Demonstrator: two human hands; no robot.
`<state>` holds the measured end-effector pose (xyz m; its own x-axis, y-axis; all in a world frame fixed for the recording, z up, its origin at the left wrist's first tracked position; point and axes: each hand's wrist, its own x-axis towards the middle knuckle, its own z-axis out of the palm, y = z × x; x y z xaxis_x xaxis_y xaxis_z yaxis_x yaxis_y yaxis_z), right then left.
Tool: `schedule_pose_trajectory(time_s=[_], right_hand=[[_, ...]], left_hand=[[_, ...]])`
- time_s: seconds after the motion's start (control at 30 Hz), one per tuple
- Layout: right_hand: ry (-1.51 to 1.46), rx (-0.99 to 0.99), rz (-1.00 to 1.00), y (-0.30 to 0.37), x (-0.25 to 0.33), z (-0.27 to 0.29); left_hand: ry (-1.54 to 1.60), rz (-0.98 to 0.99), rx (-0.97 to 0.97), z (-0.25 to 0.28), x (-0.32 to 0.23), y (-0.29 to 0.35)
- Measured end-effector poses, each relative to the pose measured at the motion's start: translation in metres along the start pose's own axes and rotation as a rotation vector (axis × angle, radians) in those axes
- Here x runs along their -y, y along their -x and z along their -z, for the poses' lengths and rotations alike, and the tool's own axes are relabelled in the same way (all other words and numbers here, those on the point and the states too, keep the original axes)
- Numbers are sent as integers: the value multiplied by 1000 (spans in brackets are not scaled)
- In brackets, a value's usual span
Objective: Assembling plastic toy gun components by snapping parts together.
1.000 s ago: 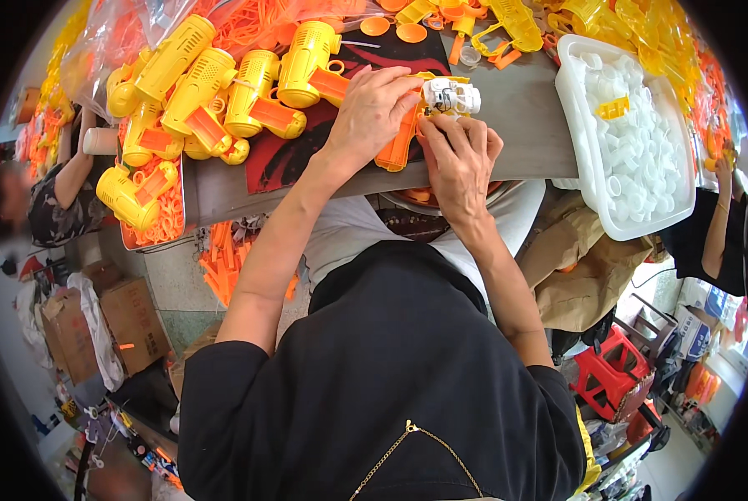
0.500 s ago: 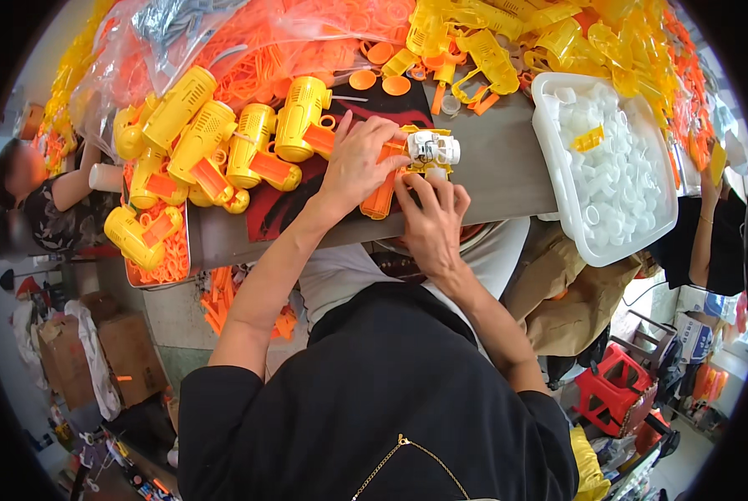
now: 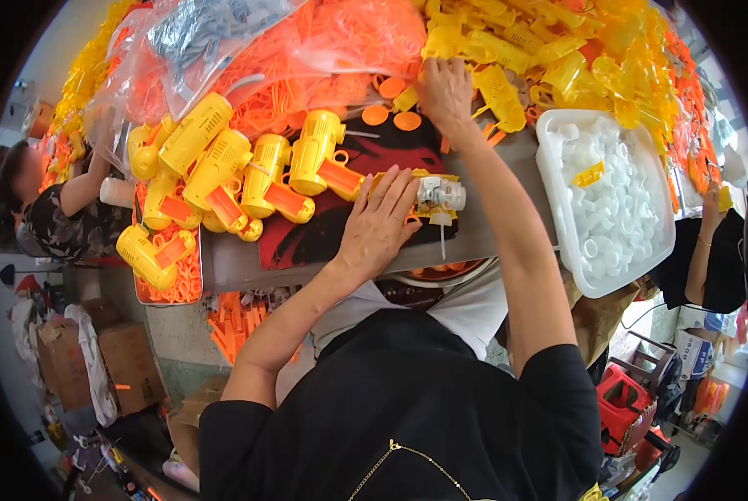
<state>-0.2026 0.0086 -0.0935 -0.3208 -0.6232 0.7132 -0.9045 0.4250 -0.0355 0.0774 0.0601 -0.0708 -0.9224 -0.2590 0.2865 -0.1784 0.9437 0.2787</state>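
My left hand (image 3: 380, 219) lies over an open yellow toy gun shell (image 3: 451, 177), its fingers laid across the shell and holding it on the table. A white mechanism (image 3: 442, 197) sits in the shell's right end, and a thin pale strip (image 3: 442, 242) sticks out below it. My right hand (image 3: 447, 98) is stretched far forward, fingers extended against the near edge of a heap of loose yellow shell parts (image 3: 516, 46). Its fingertips are partly hidden among the parts. Several closed yellow toy guns (image 3: 315, 150) with orange grip panels lie left of my left hand.
A white tray (image 3: 547, 159) of small translucent white pieces stands at the right. Bagged orange parts (image 3: 340, 42) are piled at the back, with orange discs (image 3: 407, 121) in front. A red-and-black mat (image 3: 299, 242) lies beneath the work. Co-workers sit at both sides.
My right hand has left the white mechanism and gone forward to the yellow heap. My left hand has moved over the shell, spreading across it. The thin pale strip now shows below the mechanism.
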Motion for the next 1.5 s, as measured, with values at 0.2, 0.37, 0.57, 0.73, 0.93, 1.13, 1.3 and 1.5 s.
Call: schedule_pose_trajectory(time_s=[0.2, 0.37, 0.57, 0.73, 0.93, 1.13, 1.3, 1.5], right_hand=[[-242, -129, -36, -28, -4, 51], [-595, -462, -119, -11, -13, 118], [-1686, 48, -868, 48, 5, 200], [-1636, 398, -943, 77, 12, 226], [-996, 446, -447, 152, -9, 180], [-905, 550, -294, 148, 3, 163], [-895, 581, -325, 146, 5, 160], [-938, 508, -293, 152, 2, 150]], left_hand=[[-37, -5, -20, 4, 11, -3], [49, -67, -250, 47, 20, -39], [-389, -504, -590, 125, -15, -97], [-66, -340, 25, 110, 3, -86], [202, -165, 202, 60, 29, -53], [149, -163, 330, 43, 24, -66], [92, -306, 353, 29, 30, -81], [9, -172, 622, 53, 15, -101]])
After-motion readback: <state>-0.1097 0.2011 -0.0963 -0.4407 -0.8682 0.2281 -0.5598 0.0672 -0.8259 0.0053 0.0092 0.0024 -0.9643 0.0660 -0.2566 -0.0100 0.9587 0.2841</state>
